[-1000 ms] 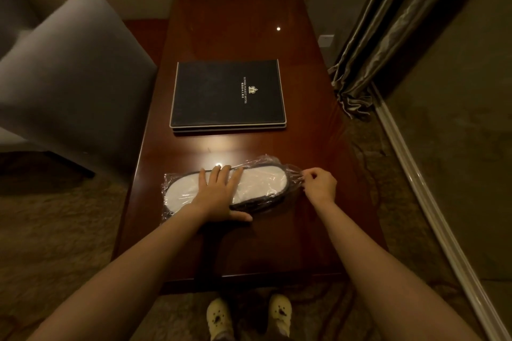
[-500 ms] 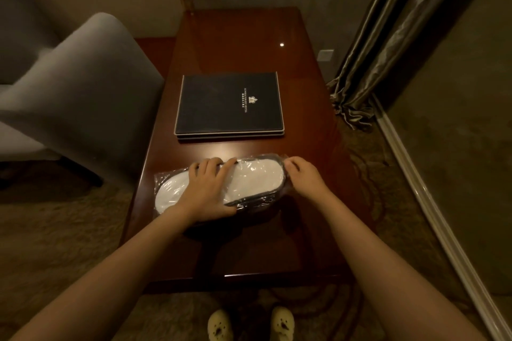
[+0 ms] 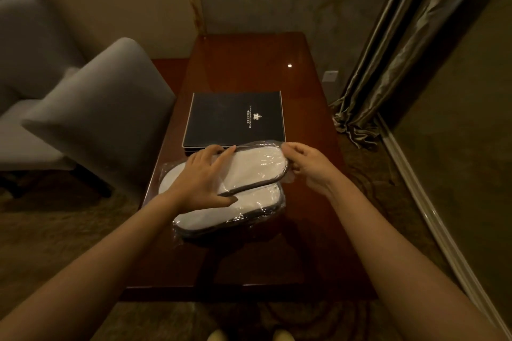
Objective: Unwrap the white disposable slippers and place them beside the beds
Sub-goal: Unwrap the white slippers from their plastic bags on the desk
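Our left hand (image 3: 199, 177) grips the upper wrapped slippers (image 3: 249, 171); our right hand (image 3: 307, 166) pinches its plastic wrapper (image 3: 266, 144) above the table (image 3: 304, 243).

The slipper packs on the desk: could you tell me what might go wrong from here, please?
1. The left hand and right hand lift the top pack; the glossy wrap could slip from the fingers.
2. The lower pack lies loose near the left edge of the desk and might be dragged off.
3. The folder sits just behind and could get nudged.
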